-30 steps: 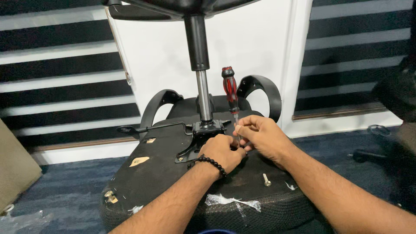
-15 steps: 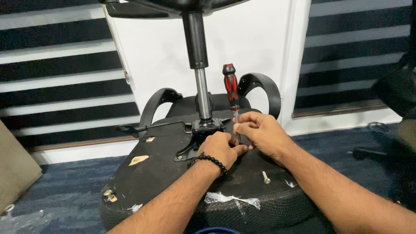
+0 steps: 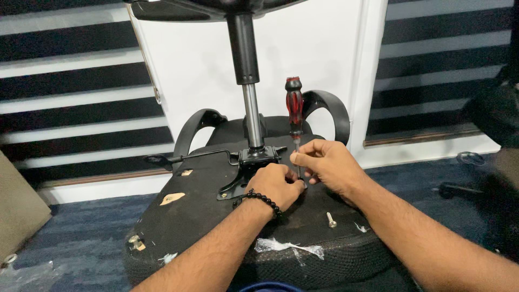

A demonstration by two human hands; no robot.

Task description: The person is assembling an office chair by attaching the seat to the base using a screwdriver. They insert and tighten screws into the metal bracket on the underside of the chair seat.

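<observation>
Here, nearest to us, the underside of an upturned chair seat fills the lower middle, its black fabric torn in spots with white scraps along the near edge and tan patches showing to the left. A loose bolt stands on the seat just right of our wrists, probably parked there to stay within reach.

A little farther in, our left hand, with a dark bead bracelet at the wrist, is curled narrow with its fingertips pinched at the foot of the screwdriver, seemingly steadying the tip where it meets the seat. Our right hand is closed on the bare shaft just above, fingers narrow around it, which keeps the tool upright. The tip itself is hidden between the two hands, so we cannot tell what it sits in. The red and black handle rises free above them.

Just left of the hands lies the black metal plate bolted to the seat, with a thin lever running out leftward. From it the gas column stands straight up to the chair base at the top edge.

Farther still, the two armrests curve down behind the seat, and beyond them are a white wall and striped blinds on either side.
</observation>
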